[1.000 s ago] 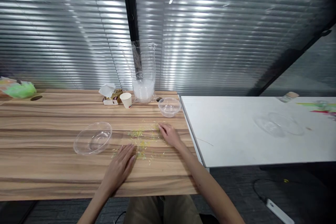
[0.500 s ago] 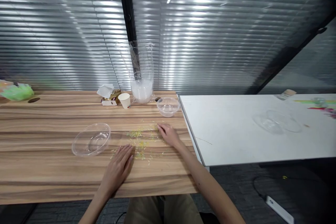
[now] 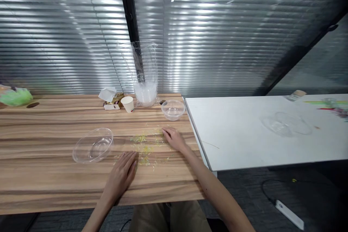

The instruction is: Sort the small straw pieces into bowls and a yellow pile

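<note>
Thin yellow and pale green shreds [image 3: 146,149] lie scattered on the wooden table [image 3: 49,185] between my hands. My left hand [image 3: 123,170] rests flat on the wood at their left edge, holding nothing. At their right edge is my right hand [image 3: 173,138], its fingers bent together and fingertips down by the shreds; whatever they pinch, if anything, is too small to make out. A clear plastic bowl [image 3: 94,145] stands to the left, beyond my left hand. Behind my right hand stands another clear bowl [image 3: 173,110].
At the back are a tissue pack [image 3: 112,101], a paper cup [image 3: 127,104] and a clear bag with white contents [image 3: 146,92]. A green bag [image 3: 16,96] lies far left. The white table [image 3: 233,127] at right holds clear lids [image 3: 285,124] and a corked jar [image 3: 296,95].
The view has shifted slightly. Both hands stay in nearly the same places on the table.
</note>
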Motion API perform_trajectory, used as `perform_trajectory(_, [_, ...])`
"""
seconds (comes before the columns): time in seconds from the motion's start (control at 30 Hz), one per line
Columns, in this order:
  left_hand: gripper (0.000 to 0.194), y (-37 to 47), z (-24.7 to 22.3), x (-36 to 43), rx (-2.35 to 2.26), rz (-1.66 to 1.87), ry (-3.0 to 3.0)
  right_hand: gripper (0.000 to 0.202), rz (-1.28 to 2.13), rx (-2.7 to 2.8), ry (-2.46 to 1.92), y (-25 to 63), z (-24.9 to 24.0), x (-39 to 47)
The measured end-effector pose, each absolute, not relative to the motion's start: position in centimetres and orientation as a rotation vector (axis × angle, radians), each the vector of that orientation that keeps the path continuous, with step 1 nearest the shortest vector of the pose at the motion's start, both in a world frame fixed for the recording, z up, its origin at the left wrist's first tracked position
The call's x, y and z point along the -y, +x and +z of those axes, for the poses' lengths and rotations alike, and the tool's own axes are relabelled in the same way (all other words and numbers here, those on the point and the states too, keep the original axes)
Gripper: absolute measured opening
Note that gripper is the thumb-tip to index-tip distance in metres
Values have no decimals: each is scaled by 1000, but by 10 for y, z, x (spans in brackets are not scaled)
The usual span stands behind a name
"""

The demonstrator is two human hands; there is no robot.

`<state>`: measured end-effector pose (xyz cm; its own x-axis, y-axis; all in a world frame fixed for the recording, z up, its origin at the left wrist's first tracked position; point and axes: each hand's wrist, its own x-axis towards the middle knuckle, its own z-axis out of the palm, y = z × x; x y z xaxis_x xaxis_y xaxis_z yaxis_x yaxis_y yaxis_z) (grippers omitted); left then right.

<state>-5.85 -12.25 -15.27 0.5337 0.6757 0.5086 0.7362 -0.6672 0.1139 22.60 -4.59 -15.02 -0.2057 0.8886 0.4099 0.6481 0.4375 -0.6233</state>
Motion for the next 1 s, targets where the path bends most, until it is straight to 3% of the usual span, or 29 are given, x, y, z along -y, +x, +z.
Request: perform_trajectory(1.0, [32,-58,-148,122,1234,-833,-2689,24,433,1942,-1270,227,-149,44])
